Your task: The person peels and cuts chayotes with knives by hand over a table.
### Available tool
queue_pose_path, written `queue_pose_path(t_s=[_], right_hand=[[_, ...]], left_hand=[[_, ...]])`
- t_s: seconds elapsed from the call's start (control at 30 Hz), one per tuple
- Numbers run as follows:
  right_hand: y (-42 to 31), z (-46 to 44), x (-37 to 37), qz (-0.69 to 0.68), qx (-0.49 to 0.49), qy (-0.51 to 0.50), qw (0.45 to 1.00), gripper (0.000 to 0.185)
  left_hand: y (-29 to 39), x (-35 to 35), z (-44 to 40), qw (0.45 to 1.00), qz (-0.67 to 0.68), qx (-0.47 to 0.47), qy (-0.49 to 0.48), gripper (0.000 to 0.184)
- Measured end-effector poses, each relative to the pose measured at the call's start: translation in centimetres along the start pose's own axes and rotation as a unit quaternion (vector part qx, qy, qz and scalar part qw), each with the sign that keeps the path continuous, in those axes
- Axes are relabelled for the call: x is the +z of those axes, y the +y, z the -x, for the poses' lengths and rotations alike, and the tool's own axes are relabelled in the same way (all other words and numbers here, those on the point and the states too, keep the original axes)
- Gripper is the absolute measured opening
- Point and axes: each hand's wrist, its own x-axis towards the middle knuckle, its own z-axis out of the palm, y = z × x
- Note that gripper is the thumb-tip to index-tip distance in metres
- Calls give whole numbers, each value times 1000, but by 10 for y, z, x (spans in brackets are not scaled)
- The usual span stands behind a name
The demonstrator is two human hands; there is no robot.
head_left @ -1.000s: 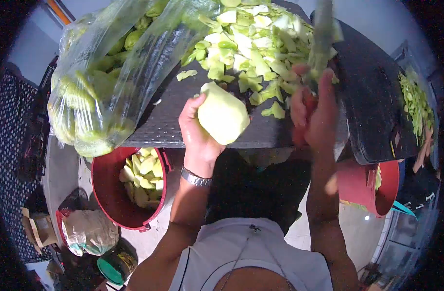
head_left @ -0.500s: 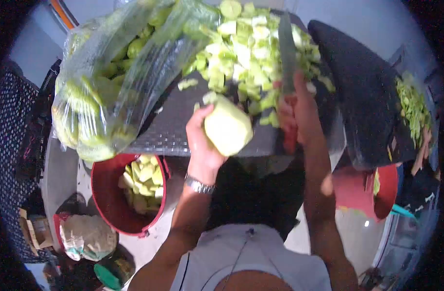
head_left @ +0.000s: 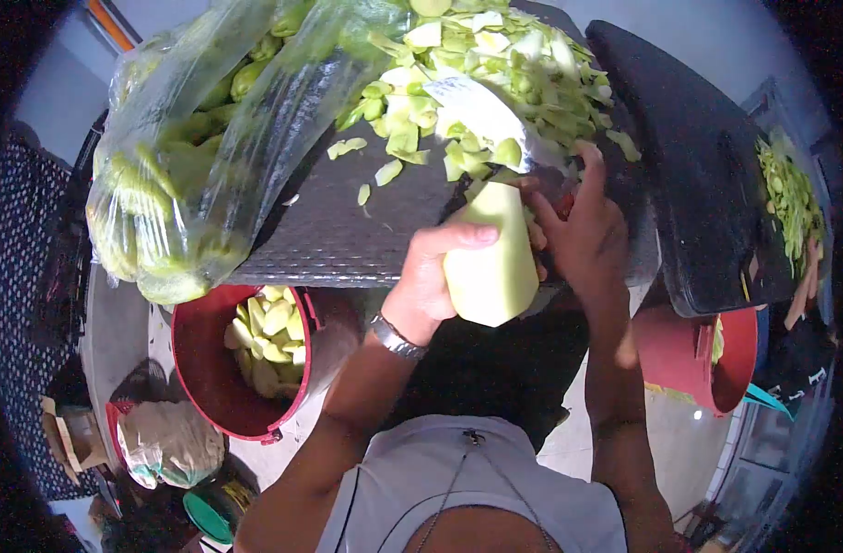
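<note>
My left hand is closed around a peeled pale-green fruit, thumb across its upper face. The fruit's faceted lower end points toward me. My right hand grips a knife close to the fruit's right side. Part of the red handle shows by the fingers, and the bright blade slants up and left over a heap of green peelings. Some right fingers are hidden behind the fruit. Both hands are at the near edge of a dark woven-patterned tabletop.
A clear plastic bag of green fruits lies at the left. Below it stands a red bucket holding pale cut pieces. On the right are a dark board-like surface with more peelings and another red bucket.
My left hand has moved right with the fruit, whose end now turns downward. My right hand has come in beside it, and the knife blade has swung from upright to slanting left.
</note>
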Motion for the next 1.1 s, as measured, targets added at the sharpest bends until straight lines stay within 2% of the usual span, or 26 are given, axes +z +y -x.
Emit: queue_pose_path(t_s=[0.1,0.23,0.33,0.5,0.6,0.63,0.77,0.87,0.9,1.0,1.03,1.1], right_hand=[[12,4,-4,-20,14,17,1000,81],[32,10,-6,-29,27,64,997,83],[31,14,-10,-20,48,24,998,82],[25,17,-2,-11,46,7,999,80],[25,21,-4,-15,51,10,999,79],[26,22,-6,-16,56,11,998,79],[33,27,-5,-19,75,31,997,74],[35,33,-3,-21,80,18,996,70],[35,36,-1,-25,71,20,997,70],[32,38,0,0,58,28,998,69],[31,38,0,15,55,31,998,70],[29,38,-1,3,57,29,998,70]], left_hand=[[-6,-6,-11,1000,-13,12,24,70],[0,-14,-13,989,-1,124,75,72],[-1,-11,-13,991,-2,123,56,75],[-6,-7,-20,997,29,56,-33,84],[-9,-11,-22,991,-25,74,106,77],[-7,-13,-21,986,-38,109,122,65],[-1,-25,-19,970,42,151,187,51],[3,-16,-18,968,58,137,202,53],[4,-17,-18,977,34,138,162,61],[6,-12,-16,996,49,70,9,63],[6,-7,-17,997,57,43,-34,70],[1,-5,-18,998,38,46,-9,71]])
